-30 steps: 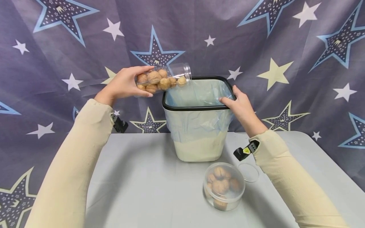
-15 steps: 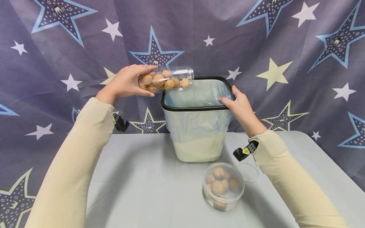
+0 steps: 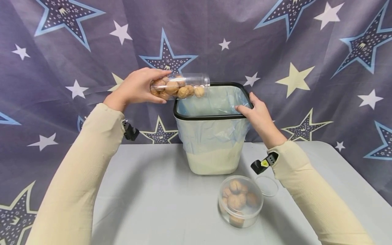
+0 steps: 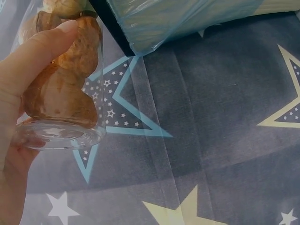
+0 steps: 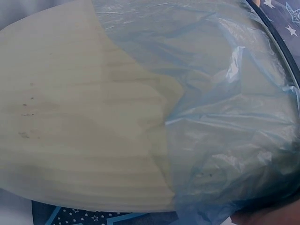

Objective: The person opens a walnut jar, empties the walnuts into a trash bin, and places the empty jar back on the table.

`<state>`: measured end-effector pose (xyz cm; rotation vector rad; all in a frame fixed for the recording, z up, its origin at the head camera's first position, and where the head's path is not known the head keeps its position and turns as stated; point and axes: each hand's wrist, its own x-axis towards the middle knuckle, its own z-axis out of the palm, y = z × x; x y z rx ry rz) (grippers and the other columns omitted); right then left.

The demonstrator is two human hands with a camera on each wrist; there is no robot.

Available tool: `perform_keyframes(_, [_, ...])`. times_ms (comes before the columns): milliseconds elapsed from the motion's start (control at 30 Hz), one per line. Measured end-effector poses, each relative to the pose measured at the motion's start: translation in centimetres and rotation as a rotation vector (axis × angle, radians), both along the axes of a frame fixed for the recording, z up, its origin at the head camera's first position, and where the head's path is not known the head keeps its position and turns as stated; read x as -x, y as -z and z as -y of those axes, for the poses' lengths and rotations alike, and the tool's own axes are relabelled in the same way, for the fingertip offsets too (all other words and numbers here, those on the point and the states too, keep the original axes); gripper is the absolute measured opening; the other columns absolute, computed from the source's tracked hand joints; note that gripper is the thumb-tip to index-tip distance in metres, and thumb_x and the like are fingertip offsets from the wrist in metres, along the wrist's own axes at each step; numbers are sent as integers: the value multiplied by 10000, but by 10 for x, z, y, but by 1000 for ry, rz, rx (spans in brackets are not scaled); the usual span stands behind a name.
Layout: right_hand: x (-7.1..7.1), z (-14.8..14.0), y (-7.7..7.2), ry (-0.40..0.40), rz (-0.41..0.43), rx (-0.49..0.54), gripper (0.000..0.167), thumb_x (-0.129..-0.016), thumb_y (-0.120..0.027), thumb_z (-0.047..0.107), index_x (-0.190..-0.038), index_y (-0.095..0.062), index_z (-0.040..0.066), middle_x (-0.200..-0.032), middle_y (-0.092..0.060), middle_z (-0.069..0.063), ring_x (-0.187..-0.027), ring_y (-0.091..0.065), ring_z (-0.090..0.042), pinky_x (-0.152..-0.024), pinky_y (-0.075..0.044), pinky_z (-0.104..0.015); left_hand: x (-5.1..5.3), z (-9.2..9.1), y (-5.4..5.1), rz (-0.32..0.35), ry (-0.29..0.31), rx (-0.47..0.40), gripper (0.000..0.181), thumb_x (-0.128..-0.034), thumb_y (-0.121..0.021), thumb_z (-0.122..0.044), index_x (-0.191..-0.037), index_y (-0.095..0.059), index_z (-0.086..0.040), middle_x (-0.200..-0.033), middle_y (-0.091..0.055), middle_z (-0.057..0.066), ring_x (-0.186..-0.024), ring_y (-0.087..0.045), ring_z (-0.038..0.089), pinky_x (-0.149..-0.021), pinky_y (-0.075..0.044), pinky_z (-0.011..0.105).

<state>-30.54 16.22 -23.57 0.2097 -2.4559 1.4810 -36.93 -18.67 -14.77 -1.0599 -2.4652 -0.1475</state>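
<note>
My left hand [image 3: 134,85] grips the base end of a clear plastic jar [image 3: 197,80] lying nearly level in the air. Several walnuts [image 3: 172,87] are inside it, and its lidless mouth points right, above the left part of the bin's opening. In the left wrist view the thumb presses along the jar's side, over the walnuts [image 4: 77,51]. The pale trash bin [image 3: 214,164] stands upright on the table, lined with a thin blue bag [image 3: 211,136] folded over its black rim [image 3: 211,117]. At the rim's right side, my right hand [image 3: 259,115] holds on, thumb inside.
A round clear tub [image 3: 240,217] with several walnuts under a frosted lid stands in front of the bin. Beside it lies a clear ring-shaped lid [image 3: 271,186]. A star-patterned curtain [image 3: 202,20] hangs right behind the grey table [image 3: 153,204].
The jar has shifted slightly right and down and tipped from mouth slightly raised to nearly level. The walnuts stay inside. My right hand and the bin have kept their place.
</note>
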Motion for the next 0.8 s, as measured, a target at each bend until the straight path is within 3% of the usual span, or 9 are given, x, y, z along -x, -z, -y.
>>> perform_keyframes(567, [2, 0, 2, -16, -4, 44, 807, -868, -559, 250, -1493, -109, 8, -1562, -110, -130, -1434, -92, -214, -1163, -142, -370, -2, -10, -1, -31, 51, 23, 794, -649, -845, -279, -1349, -516, -99, -1296, -575, 108, -1166, -509, 322, -984, -386, 478])
perform_keyframes(800, [1, 0, 2, -18, 2, 44, 802, -876, -556, 252, -1496, -104, 20, -1564, -103, -120, -1435, -87, -210, -1164, -140, -374, -4, -11, -3, -58, 19, 43, 813, -639, -859, -259, -1356, -509, -104, -1315, -556, 138, -1179, -492, 350, -1006, -369, 491])
